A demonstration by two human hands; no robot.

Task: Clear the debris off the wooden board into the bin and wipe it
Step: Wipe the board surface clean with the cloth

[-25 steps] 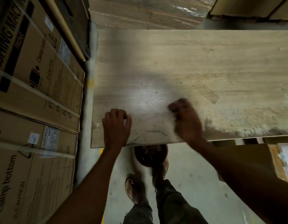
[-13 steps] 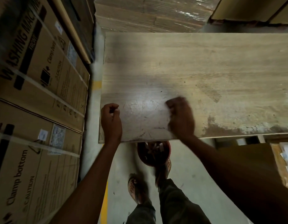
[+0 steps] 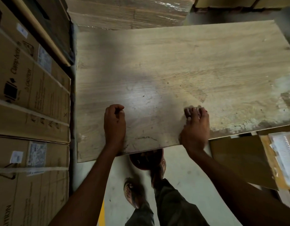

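Note:
The wooden board (image 3: 181, 66) lies flat across the middle of the head view, pale and scratched. Small dark specks and a whitish, dusty patch (image 3: 255, 123) show along its near right edge. My left hand (image 3: 115, 124) rests on the board near the front edge, curled into a fist. My right hand (image 3: 195, 126) lies at the front edge with bent, spread fingers, blurred by motion; nothing shows in it. A dark red round bin (image 3: 145, 160) stands on the floor, half hidden under the board's front edge between my hands.
Tall cardboard cartons (image 3: 31, 111) line the left, close to the board's left edge. Wrapped stacks (image 3: 128, 12) stand behind the board. A brown carton (image 3: 238, 160) with papers (image 3: 284, 154) sits at the right. My sandalled feet (image 3: 132, 191) stand on the grey floor.
My right hand has slid to the right along the board's front edge, its fingers now more spread. My left hand stays a fist near the edge. The view has shifted.

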